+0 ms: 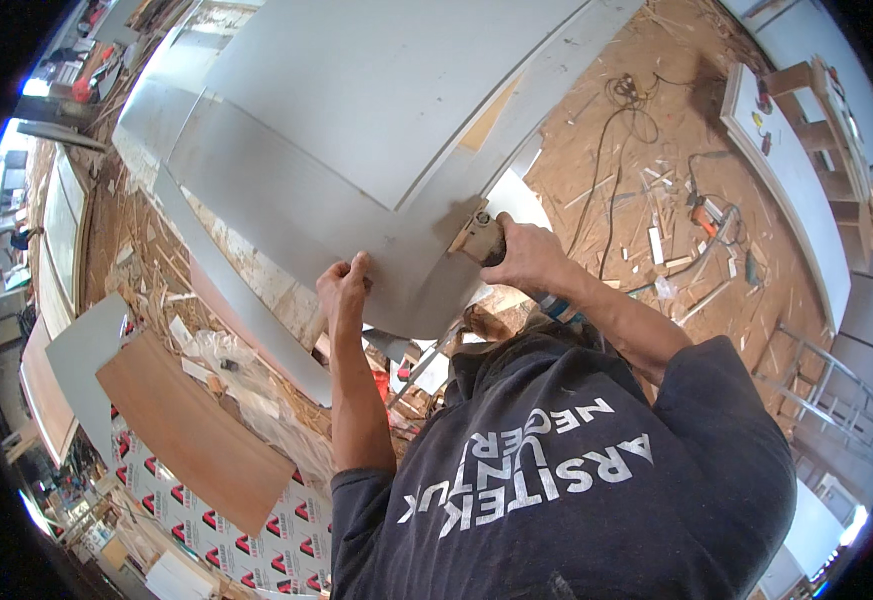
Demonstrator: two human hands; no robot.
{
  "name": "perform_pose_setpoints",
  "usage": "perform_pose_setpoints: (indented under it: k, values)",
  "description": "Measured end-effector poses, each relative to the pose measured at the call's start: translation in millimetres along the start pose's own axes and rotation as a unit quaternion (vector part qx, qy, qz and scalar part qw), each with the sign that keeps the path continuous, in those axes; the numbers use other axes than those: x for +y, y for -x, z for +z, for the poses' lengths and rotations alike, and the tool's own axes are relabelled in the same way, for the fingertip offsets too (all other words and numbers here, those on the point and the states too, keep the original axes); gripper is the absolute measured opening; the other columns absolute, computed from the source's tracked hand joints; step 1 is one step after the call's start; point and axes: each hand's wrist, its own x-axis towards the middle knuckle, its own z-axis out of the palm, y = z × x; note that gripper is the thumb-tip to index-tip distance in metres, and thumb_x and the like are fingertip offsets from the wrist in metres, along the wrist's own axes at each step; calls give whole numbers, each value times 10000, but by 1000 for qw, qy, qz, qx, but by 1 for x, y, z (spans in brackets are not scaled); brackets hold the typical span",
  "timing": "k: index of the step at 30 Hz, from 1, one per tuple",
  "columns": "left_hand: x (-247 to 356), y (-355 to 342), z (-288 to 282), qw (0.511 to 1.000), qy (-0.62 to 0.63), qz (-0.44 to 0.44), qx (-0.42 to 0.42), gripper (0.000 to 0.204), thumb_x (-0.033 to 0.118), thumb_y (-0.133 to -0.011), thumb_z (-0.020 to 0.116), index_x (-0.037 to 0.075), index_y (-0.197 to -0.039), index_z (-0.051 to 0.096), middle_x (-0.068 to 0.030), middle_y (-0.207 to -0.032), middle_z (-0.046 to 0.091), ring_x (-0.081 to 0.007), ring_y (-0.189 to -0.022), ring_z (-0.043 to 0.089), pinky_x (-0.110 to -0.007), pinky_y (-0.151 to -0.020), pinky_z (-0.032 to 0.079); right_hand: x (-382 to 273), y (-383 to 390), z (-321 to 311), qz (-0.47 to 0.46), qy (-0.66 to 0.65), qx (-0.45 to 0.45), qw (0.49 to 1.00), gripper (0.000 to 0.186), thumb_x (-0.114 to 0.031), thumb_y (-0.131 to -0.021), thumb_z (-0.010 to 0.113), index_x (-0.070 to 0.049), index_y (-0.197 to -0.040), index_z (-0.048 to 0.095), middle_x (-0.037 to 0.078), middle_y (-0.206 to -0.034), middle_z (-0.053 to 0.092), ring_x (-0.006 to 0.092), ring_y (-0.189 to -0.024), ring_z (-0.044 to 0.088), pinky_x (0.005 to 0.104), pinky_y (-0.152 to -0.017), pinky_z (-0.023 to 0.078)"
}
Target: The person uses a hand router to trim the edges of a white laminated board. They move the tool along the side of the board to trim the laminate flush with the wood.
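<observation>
A large grey laminate-faced sheet (pixel 326 190) lies in front of me, its near end rounded. My left hand (pixel 344 290) is closed at the sheet's near left edge, one digit pointing up on its face and the other fingers curled, partly hidden. My right hand (pixel 531 255) is wrapped round a hand-held power tool (pixel 478 236) that looks like a trim router. The tool's flat, dusty base rests at the sheet's right edge near the rounded end. Most of its body is hidden by my hand.
Wood scraps, shavings and a cable (pixel 611 130) litter the floor on the right, near a long white panel (pixel 791 180) and a metal ladder (pixel 826 390). A curved brown board (pixel 196 430) lies on the left beside clear plastic wrap (pixel 266 410).
</observation>
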Motion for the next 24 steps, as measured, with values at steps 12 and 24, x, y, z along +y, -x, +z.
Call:
perform_pose_setpoints:
  k: [12, 24]
  values:
    - [-22, -14, 6, 997, 82, -9, -13, 390, 341, -853, 759, -34, -764, 700, -59, -624, 626, -125, -576, 562, -309, -577, 451, -67, 41, 60, 15, -49, -44, 998, 814, -493, -638, 788, 75, -1176, 562, 307, -891, 703, 453, -904, 719, 485, -847, 575]
    - [-23, -12, 6, 996, 88, -20, -15, 414, 374, -838, 769, -39, -842, 746, -74, -688, 678, -140, -615, 607, -313, -622, 491, -92, 57, 84, 5, -47, -62, 997, 819, -492, -674, 806, 49, -1209, 501, 303, -980, 684, 459, -969, 693, 483, -887, 548]
